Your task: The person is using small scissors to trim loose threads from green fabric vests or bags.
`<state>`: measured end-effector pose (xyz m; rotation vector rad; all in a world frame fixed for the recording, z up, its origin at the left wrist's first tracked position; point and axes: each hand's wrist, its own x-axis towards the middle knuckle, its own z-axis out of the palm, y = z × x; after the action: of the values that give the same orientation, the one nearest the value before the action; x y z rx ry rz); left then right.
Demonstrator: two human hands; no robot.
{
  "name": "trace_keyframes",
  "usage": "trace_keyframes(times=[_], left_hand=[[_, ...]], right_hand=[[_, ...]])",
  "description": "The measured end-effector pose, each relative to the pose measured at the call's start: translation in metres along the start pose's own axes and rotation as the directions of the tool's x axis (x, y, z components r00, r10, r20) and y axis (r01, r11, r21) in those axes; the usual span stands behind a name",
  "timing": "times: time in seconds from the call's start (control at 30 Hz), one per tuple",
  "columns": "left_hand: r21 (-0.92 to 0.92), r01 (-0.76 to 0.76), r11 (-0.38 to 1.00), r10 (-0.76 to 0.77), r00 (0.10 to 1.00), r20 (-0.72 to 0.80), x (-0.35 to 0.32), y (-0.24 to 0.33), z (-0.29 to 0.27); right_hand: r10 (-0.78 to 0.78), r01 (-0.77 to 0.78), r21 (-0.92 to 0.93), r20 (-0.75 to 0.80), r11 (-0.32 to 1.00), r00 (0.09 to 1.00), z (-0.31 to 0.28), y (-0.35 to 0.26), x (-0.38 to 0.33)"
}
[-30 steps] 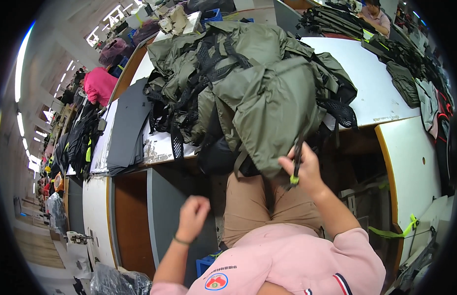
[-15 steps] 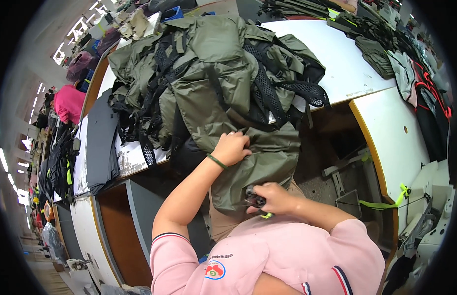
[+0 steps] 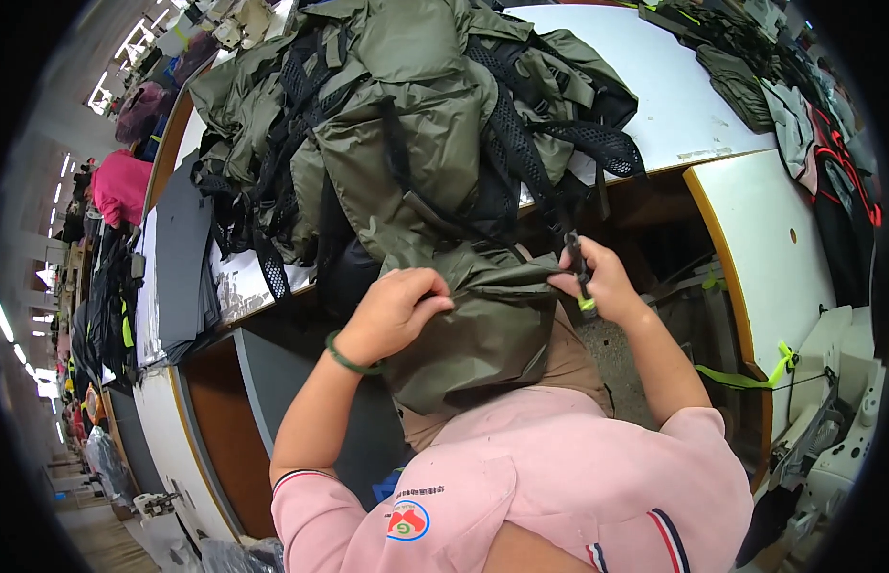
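1. Hands meet on one olive-green backpack [image 3: 463, 315] that hangs off the near edge of the white surface [image 3: 674, 95] and drapes down onto the person's lap.
2. The left hand [image 3: 396, 310] is curled shut, pinching a fold of the bag's green fabric at its upper left; a green bracelet [image 3: 347, 361] sits on that wrist.
3. The right hand [image 3: 607, 282] is closed around a small dark tool with a yellow-green tip [image 3: 580, 277], held upright at the bag's upper right corner, just beside a black strap. Whether the tool touches the fabric cannot be told.
4. The bag's lower part lies between the two hands and below them, resting against the tan trousers [image 3: 573, 368] and the pink shirt [image 3: 559, 487].
5. Behind the hands, more olive backpacks with black mesh straps [image 3: 425, 115] are heaped on the surface, the held bag joining the bottom of that pile.
6. To the left of the heap lie dark grey flat panels [image 3: 177, 258], stacked near the surface's edge.
7. To the right, a second white surface with an orange rim [image 3: 769, 248] stands well apart from the hands, with a yellow-green strap [image 3: 750, 374] hanging below it.
8. Dark garments [image 3: 826, 143] lie along the far right.
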<state>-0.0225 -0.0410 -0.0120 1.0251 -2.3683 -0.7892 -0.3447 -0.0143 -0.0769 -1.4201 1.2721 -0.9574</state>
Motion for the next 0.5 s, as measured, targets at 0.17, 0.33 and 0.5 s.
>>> trace_keyframes(times=[0.17,0.33,0.5], left_hand=[[-0.097,0.272,0.957,-0.223,0.91,0.35,-0.037,0.022,-0.057],[-0.021,0.206,0.978,-0.199,0.963,0.181,-0.045,0.031,-0.054],[-0.069,0.17,0.983,-0.16,0.978,0.137,-0.05,0.027,-0.042]], right_hand=[[0.105,-0.171,0.466,0.165,0.868,0.981,-0.003,-0.05,0.008],[0.049,-0.1,0.425,0.13,0.9,0.99,0.009,-0.071,0.005],[-0.152,0.158,-0.013,0.196,0.987,0.969,0.014,-0.096,-0.01]])
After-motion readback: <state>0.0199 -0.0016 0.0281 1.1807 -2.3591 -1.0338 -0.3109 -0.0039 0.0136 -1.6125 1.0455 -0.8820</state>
